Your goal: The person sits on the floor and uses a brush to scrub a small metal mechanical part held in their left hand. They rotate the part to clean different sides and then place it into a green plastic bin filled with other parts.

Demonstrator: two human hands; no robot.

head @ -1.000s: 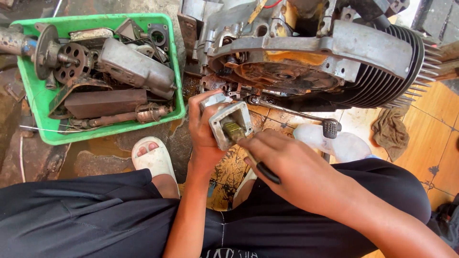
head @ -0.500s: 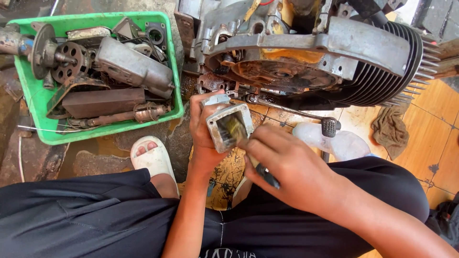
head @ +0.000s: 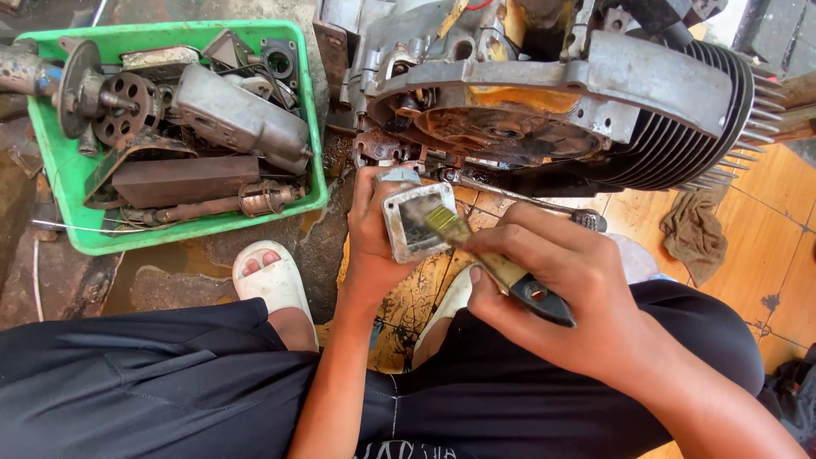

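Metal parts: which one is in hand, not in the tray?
The small rectangular metal cover, gripped by the left hand while the right hand sets a brush to it. The other loose parts lie in the green tray.

Hidden, cropped and unclear parts

Back of small metal cover [head: 415,223] concealed by left hand [head: 371,242]; brush [head: 501,270] handle partly buried in right hand [head: 565,293]. Engine [head: 552,93] cut off by far edge, fins cropped at right. Lower parts in green tray [head: 81,242] masked by those piled above. Clear bottle [head: 633,253] mostly hidden behind right hand.
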